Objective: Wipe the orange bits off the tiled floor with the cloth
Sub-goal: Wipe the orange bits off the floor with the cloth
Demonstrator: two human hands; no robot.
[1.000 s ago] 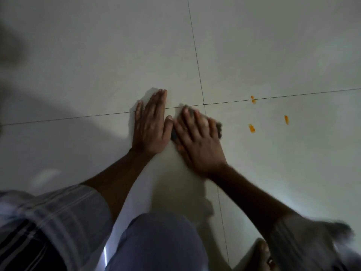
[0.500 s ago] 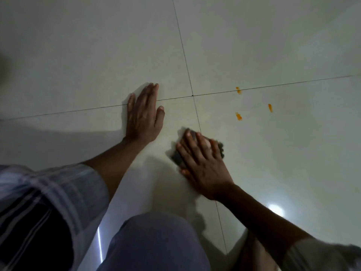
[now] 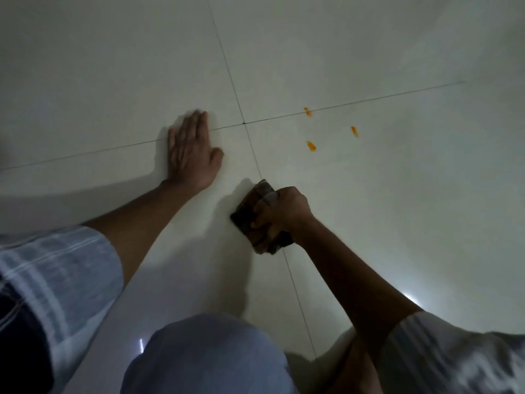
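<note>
Gripping the dark folded cloth (image 3: 257,207), the right hand (image 3: 281,216) should be swept firmly beyond it over three orange bits (image 3: 311,146); the left hand (image 3: 191,155) is laid flat.

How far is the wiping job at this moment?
Done: nothing visible; three orange bits lie on the tiled floor. In hand: the right hand grips the dark cloth short of them, and the left hand rests flat on the floor. Left: wiping all three bits.
</note>
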